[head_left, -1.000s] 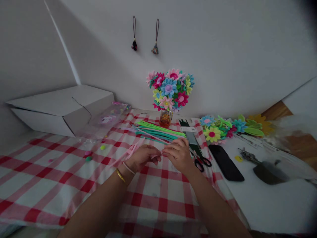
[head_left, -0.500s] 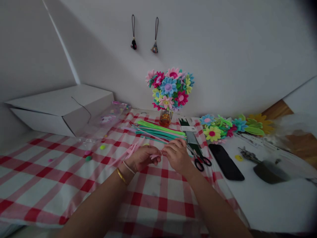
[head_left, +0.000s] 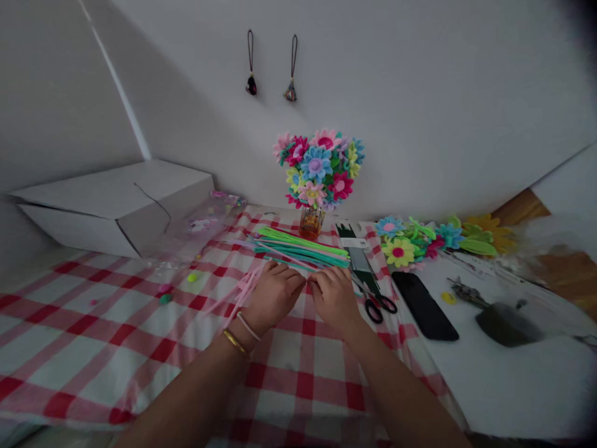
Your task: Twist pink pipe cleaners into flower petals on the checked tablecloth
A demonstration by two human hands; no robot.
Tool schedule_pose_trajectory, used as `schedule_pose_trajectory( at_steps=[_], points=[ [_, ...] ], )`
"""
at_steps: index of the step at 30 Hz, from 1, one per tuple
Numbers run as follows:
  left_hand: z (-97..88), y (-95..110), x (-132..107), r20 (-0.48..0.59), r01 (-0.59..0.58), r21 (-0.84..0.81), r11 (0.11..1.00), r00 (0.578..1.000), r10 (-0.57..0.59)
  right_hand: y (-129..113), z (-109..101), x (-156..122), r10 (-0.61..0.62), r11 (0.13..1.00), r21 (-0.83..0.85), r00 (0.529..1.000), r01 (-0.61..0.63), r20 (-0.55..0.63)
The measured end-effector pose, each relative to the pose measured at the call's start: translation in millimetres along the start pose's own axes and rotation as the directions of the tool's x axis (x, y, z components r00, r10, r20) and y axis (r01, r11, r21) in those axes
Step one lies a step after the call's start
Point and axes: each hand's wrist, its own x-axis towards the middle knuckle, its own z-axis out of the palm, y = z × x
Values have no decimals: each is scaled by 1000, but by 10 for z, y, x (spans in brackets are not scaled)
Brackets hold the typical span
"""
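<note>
Pink pipe cleaner (head_left: 246, 287) strands lie on the checked cloth (head_left: 93, 336) of the desk (head_left: 489, 379), in front of the flower vase (head_left: 311, 222) and a little to its left, and their near end disappears under the left hand (head_left: 273, 294). Compared with half a second ago, both hands have turned over. Before, the palms were partly open toward the camera and a short pink piece was visible between the thumbs; now the knuckles face up and the fingers are curled down. The hands have also moved closer to the vase and to each other, so the fingertips meet directly in front of it. I judge from this that the grip on the pink piece has tightened and that it is being bent or twisted between the two hands. The left hand is closed, with fingers pressed together at the tips. The right hand (head_left: 333, 297) is closed in the same way and touches the left. The piece itself is almost hidden now, so I take it that both pinch it, but I cannot see it clearly. Green pipe cleaners (head_left: 303, 246) lie between the hands and the vase, and the scissors (head_left: 380, 305) lie in front of the vase to its right, untouched.
</note>
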Motion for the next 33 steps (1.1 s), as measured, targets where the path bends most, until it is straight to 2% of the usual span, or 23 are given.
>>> schedule_pose_trajectory(
  at_steps=[4,8,10,12,14,15,16,17,18,19,21,22,23,24,25,26,28,30,33],
  points=[
    [27,59,-24,-99,68,190,979,994,-50,-28,17,-3,-35,991,-129,999,31,-33],
    [57,131,-28,-126,172,200,965,981,-148,-85,21,-25,-18,981,-192,1000,13,-24],
    [82,143,-18,-104,258,73,963,963,-250,-110,27,-32,-4,980,-199,1000,-2,-30],
    [112,135,-3,-36,344,-152,927,935,-353,-119,40,-29,27,987,-157,999,-33,-39],
    [132,117,11,48,404,-363,840,908,-416,-105,51,-13,118,993,-7,993,-118,-32],
    [135,110,16,75,418,-433,798,900,-430,-89,53,-1,198,973,123,980,-196,-5],
    [133,105,21,85,420,-481,769,896,-436,-67,53,11,290,912,287,955,-294,56],
    [128,103,23,79,408,-519,751,898,-433,-43,50,23,371,789,466,915,-399,155],
    [120,105,25,60,382,-558,736,904,-423,-18,45,33,411,600,628,865,-495,289],
    [112,108,25,32,349,-604,716,909,-415,6,39,42,396,364,738,811,-568,430],
    [103,116,24,-21,282,-709,646,907,-420,38,33,53,241,-88,771,737,-631,631],
    [103,119,24,-35,263,-759,595,897,-441,44,33,56,170,-245,736,720,-631,673],
    [108,120,23,-30,260,-803,536,881,-472,43,35,58,133,-340,707,712,-620,689],
    [116,119,24,-10,268,-839,474,863,-505,38,39,60,134,-383,698,712,-605,690],
    [125,117,25,22,284,-867,409,843,-538,29,43,60,164,-383,712,715,-589,680],
    [136,112,28,58,302,-889,346,821,-568,19,46,60,206,-347,738,720,-579,662],
    [153,99,33,116,320,-918,234,781,-614,5,47,57,282,-229,784,732,-576,620],
    [161,78,37,125,293,-942,162,756,-642,0,36,51,312,-138,802,743,-581,592],
    [161,36,34,192,281,-958,57,778,-598,9,-2,42,297,-86,816,767,-572,569]
  ],
)
